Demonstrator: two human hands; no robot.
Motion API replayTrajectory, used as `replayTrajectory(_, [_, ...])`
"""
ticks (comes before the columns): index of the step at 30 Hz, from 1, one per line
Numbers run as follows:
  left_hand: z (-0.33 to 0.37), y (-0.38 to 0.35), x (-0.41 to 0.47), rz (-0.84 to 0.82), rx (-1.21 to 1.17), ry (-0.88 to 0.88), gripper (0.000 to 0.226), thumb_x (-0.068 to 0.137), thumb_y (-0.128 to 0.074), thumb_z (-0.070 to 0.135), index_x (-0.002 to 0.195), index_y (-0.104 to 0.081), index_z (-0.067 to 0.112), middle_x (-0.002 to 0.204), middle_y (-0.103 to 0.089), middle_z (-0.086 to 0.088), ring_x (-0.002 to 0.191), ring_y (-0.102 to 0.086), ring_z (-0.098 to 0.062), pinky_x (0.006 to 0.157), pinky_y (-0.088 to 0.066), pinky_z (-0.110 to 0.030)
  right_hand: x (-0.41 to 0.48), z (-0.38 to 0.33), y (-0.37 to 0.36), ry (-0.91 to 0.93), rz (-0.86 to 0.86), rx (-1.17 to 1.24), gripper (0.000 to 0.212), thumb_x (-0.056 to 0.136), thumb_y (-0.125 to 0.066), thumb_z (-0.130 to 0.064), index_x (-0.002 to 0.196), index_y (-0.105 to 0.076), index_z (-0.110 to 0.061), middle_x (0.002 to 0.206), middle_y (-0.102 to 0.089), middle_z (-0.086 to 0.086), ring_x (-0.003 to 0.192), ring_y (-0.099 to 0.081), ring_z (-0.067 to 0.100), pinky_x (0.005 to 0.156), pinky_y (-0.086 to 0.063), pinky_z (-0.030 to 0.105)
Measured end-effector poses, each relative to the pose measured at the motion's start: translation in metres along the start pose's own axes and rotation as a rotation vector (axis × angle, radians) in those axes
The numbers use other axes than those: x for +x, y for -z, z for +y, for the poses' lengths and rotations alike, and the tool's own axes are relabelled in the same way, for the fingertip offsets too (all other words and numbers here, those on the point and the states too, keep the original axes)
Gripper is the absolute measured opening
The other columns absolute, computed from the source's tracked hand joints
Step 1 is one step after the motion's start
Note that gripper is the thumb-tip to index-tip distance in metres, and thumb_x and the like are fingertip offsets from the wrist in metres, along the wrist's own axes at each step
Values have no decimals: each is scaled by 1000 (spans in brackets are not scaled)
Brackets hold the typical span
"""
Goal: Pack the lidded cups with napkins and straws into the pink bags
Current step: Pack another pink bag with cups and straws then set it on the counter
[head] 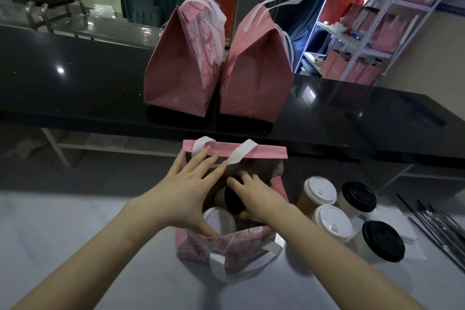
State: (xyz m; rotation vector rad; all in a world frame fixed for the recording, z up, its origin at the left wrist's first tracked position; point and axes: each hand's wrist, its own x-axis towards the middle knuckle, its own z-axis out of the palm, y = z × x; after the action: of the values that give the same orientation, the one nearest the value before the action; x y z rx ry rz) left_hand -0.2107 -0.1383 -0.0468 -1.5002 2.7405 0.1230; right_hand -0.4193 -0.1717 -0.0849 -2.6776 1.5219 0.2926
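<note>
We are looking down into the open pink bag (234,152) standing on the white table (75,221), and much of its inside is lying in shadow or under our hands. The left hand (186,184) is resting across the left side of the bag's mouth. Its fingers are straight and spread, with the fingertips touching the far rim beside a white handle. Its thumb is dipping inside next to a white-lidded cup (221,221), of which only part of the lid is showing. The right hand (255,195) is reaching into the bag, fingers slightly spread and draped over a black-lidded cup (231,200). Its thumb is sitting low by the lid's edge, and we cannot tell whether it is truly gripping. The cup bodies and the bag's floor are hidden.

Just right of the bag, four cups are crowding together: the far white-lidded cup (320,190), the near white-lidded cup (333,223), the far black-lidded cup (359,196) and the near black-lidded cup (383,240). The dark straws (437,221) are lying beyond them, blurred and running off the right edge.

The black counter (75,78) is running just behind the bag's far rim, carrying two closed pink bags (181,63) side by side. The white tabletop is showing broadly to the left of the bag and between our forearms.
</note>
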Motion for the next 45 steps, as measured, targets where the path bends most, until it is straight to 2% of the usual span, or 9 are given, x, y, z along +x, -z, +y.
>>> replayTrajectory(7, [-1, 1, 1, -4, 5, 12, 136, 54, -54, 89, 151, 19, 26, 160, 21, 2, 133, 45, -13, 112, 25, -48, 5, -1, -1, -8, -17, -2, 91, 74, -78, -30, 144, -21, -25, 140, -31, 14, 119, -40, 36, 90, -48, 48])
replayTrajectory(12, [2, 5, 0, -4, -34, -1, 139, 46, -46, 94, 151, 18, 28, 160, 21, 5, 133, 45, -11, 112, 24, -48, -7, -8, 3, -62, -73, -26, 89, 76, -74, -40, 144, -20, -24, 131, -38, 15, 112, -44, 35, 79, -49, 44])
replayTrajectory(26, [12, -5, -6, 137, -75, -53, 132, 49, -44, 93, 151, 15, 34, 160, 22, 1, 137, 39, -12, 113, 21, -48, -31, -20, 2, -217, -71, 14, 70, 85, -57, -53, 143, -33, -23, 123, -52, 14, 109, -50, 34, 83, -46, 40])
replayTrajectory(29, [8, -5, -5, 132, -75, -62, 131, 50, -42, 94, 150, 18, 35, 158, 26, 1, 136, 42, -12, 112, 23, -47, -31, -20, 4, -216, -103, 30, 76, 82, -59, -56, 145, -32, -24, 123, -52, 12, 109, -50, 33, 82, -46, 40])
replayTrajectory(36, [0, 1, 1, 87, -137, -118, 125, 54, -45, 92, 148, 18, 41, 157, 28, 4, 134, 43, -8, 112, 24, -45, -29, -16, -2, -211, -149, -62, 88, 81, -68, -41, 151, -20, -17, 124, -51, 15, 109, -51, 34, 82, -47, 41])
replayTrajectory(39, [-2, 8, 0, 58, -196, -137, 115, 58, -44, 91, 150, 6, 44, 158, 25, 8, 133, 43, -4, 113, 23, -43, -35, -17, 5, -218, -174, -16, 91, 83, -63, -49, 153, -11, -22, 129, -48, 13, 113, -50, 33, 84, -46, 42])
replayTrajectory(41, [-6, 12, -5, 49, -297, -160, 103, 59, -43, 93, 148, -16, 48, 160, 18, 11, 133, 41, 0, 112, 23, -38, -47, -13, 18, -218, -129, 49, 85, 84, -57, -57, 152, -15, -27, 133, -46, 6, 117, -48, 29, 88, -44, 41])
replayTrajectory(43, [-13, 14, -13, 24, -427, -183, 85, 57, -50, 91, 132, -42, 52, 159, 11, 17, 134, 37, 3, 111, 22, -35, -66, -3, 33, -171, 36, 28, 69, 86, -45, -65, 143, -37, -28, 132, -48, -3, 118, -48, 23, 96, -38, 35])
replayTrajectory(45, [-21, 13, -22, 2, -428, -225, 67, 56, -59, 87, 112, -57, 50, 158, 9, 23, 137, 33, 2, 113, 19, -37, -90, 11, 49, -158, 95, -4, 71, 81, -26, -79, 124, -57, -31, 127, -54, -13, 121, -46, 13, 107, -25, 32])
